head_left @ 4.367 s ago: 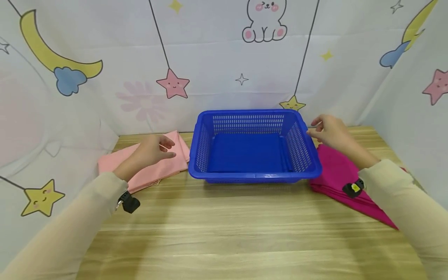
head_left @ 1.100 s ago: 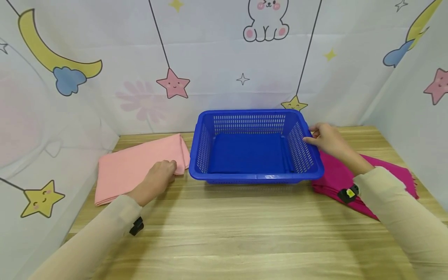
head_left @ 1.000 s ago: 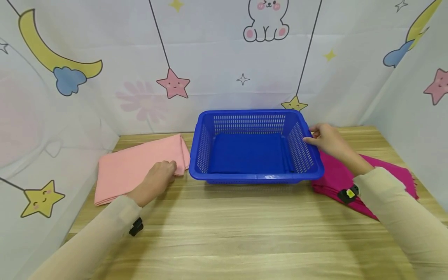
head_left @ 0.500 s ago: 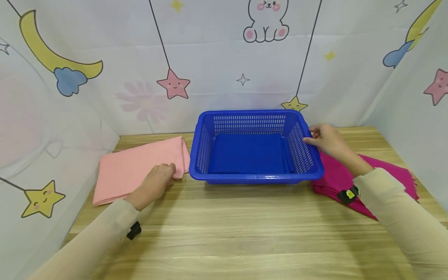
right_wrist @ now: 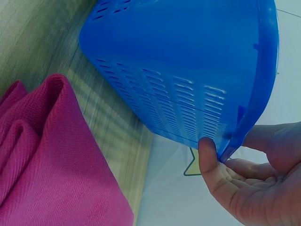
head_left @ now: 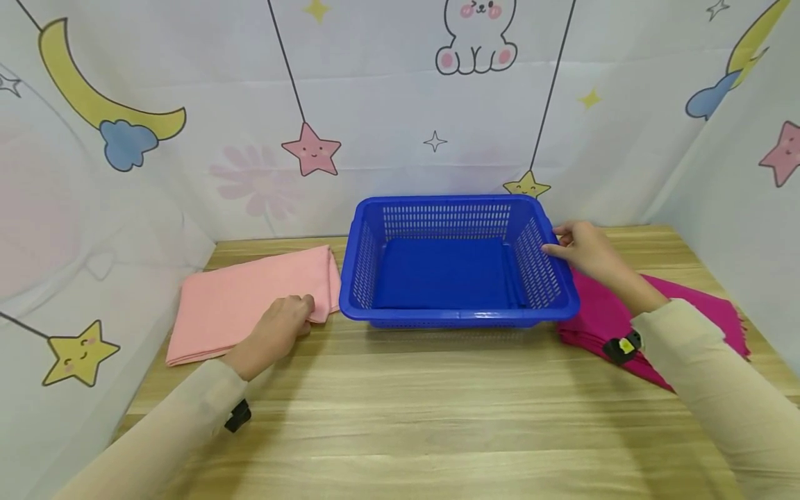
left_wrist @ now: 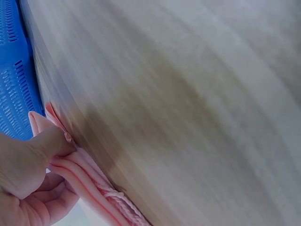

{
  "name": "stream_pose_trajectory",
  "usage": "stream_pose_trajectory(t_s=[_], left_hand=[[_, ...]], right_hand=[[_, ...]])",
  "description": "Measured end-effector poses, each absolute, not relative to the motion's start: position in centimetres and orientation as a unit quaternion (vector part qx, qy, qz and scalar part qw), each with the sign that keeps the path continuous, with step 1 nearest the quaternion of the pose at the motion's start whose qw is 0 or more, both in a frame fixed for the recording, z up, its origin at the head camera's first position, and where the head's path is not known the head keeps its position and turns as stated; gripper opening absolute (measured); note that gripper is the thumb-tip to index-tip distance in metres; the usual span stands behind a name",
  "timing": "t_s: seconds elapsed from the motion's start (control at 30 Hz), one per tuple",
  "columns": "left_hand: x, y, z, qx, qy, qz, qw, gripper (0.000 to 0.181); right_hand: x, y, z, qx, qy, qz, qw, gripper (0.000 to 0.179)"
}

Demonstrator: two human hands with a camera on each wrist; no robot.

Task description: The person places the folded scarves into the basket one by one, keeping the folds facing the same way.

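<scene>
My left hand (head_left: 275,333) pinches the front edge of a folded pink scarf (head_left: 250,292), near its right corner. In the left wrist view, the thumb lies over the scarf's stacked layers (left_wrist: 87,181), the fingers are curled beneath, and twisted fringe shows along the edge. A blue plastic basket (head_left: 459,314) with slotted walls stands to the right of this scarf. On the basket's right rim, my right hand (head_left: 590,253) has its thumb inside and fingers outside. The right wrist view shows these fingers (right_wrist: 211,165) around the rim.
Right of the basket, partly under my right forearm, lies a folded magenta scarf (head_left: 594,305) with a fringed end. Flat blue material (head_left: 440,274), seemingly folded cloth, covers the basket's bottom. Behind the wooden table (head_left: 425,403) hangs a printed white curtain (head_left: 387,104).
From hovering over the pink scarf, my left hand came down and took its front edge, then drew slightly towards me; the scarf's back corner shifted with it. My right hand took the basket rim.
</scene>
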State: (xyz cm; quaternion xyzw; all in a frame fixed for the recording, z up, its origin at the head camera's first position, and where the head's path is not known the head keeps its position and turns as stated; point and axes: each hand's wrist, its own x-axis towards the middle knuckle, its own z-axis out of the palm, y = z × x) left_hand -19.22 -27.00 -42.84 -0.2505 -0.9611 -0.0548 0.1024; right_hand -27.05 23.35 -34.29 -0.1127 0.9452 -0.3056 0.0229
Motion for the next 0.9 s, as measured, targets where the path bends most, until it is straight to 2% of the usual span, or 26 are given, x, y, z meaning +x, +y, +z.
stream_pose_trajectory(t_s=[0.4,0.9], left_hand=[[-18.3,-26.8,-42.5,-0.262,-0.959,-0.043,0.096,0.026],[-17.0,-26.5,-42.5,-0.272,-0.957,-0.027,0.095,0.029]], right_hand=[[-27.1,23.5,-34.5,-0.119,0.946,-0.301,0.016,0.050],[-27.1,23.5,-34.6,-0.117,0.945,-0.306,0.016,0.050]])
